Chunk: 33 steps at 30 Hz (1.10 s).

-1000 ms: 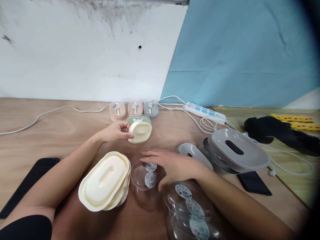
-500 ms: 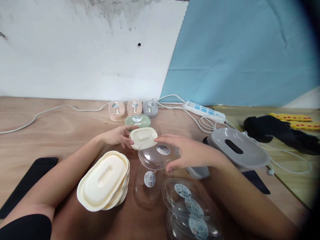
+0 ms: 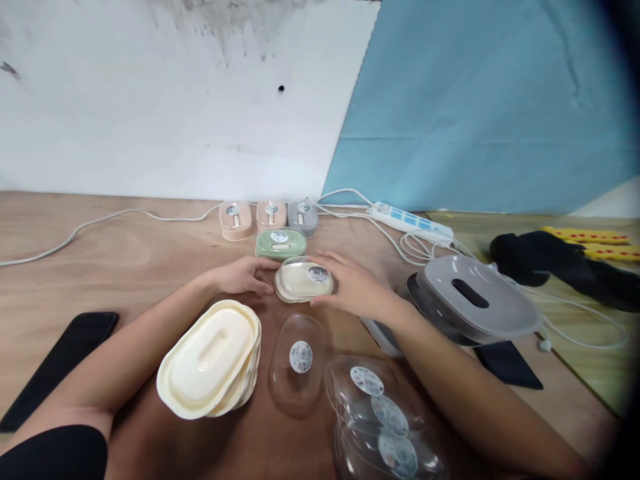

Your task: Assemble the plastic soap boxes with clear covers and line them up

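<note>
A clear plastic lid (image 3: 291,263) with a round label sits over a cream oval tray (image 3: 299,283) in front of the green box. My right hand (image 3: 350,283) grips the lid at its right end, thumb low and fingers behind. At the left end is my left hand (image 3: 243,275), its thumb and forefinger apart; whether the forefinger touches the rim I cannot tell. A stack of cream oval trays (image 3: 213,360) lies nearer me on the left. Between the arms, another clear lid (image 3: 295,340) rests on the brown table surface.
Overlapping clear lids (image 3: 370,407) lie at the front right. Behind are a green box (image 3: 281,244), two pink boxes (image 3: 236,223) and a grey box (image 3: 303,219), all lidded. To the right are grey oval pieces (image 3: 475,293), a power strip (image 3: 410,222) and cables. A black phone-like slab (image 3: 65,367) lies left.
My right hand has brought the clear lid left and back onto the cream tray. The tray now sits slightly further right, and my left fingers have come off its front edge.
</note>
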Each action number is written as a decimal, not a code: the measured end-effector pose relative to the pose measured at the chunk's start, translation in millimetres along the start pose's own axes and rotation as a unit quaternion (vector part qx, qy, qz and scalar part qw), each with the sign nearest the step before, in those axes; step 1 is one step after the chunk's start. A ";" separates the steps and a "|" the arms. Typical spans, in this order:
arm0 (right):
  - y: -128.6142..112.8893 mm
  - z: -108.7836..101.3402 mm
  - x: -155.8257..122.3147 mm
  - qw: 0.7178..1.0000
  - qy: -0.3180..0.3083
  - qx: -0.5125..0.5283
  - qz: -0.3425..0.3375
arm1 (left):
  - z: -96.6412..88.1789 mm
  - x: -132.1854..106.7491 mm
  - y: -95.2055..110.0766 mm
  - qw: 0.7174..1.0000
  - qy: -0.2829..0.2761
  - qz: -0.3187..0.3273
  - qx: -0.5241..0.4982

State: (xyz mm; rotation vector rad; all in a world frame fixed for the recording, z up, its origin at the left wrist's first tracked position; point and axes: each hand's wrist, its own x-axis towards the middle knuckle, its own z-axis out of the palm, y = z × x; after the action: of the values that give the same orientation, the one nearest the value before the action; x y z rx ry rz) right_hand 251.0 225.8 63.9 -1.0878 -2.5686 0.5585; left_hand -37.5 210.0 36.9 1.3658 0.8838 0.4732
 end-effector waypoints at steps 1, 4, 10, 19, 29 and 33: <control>0.3 1.5 0.4 1.000 -0.002 0.000 0.000 | -0.5 1.0 -1.4 1.000 0.003 -0.004 0.010; 2.0 4.8 1.1 1.000 -0.010 -0.007 0.001 | -2.3 5.1 -7.5 0.999 0.035 -0.007 0.034; 7.2 13.6 0.5 0.999 -0.030 0.013 0.016 | 4.0 13.1 -13.2 0.977 0.096 0.089 0.170; 9.8 20.7 -0.1 0.999 -0.041 -0.005 0.023 | 7.9 20.2 -19.3 0.915 0.152 0.169 0.334; 14.2 11.6 -5.0 0.993 -0.111 0.017 0.032 | 6.6 17.8 -18.3 0.915 0.153 0.157 0.340; 23.3 12.4 -2.6 0.995 -0.080 0.059 0.006 | -1.7 14.6 -18.7 0.923 0.147 0.143 0.325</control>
State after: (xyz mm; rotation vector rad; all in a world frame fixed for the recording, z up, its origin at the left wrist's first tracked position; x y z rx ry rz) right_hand 262.0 235.9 42.0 -1.0587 -2.6243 0.8209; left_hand -33.6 218.6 15.1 2.0903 1.1515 0.6544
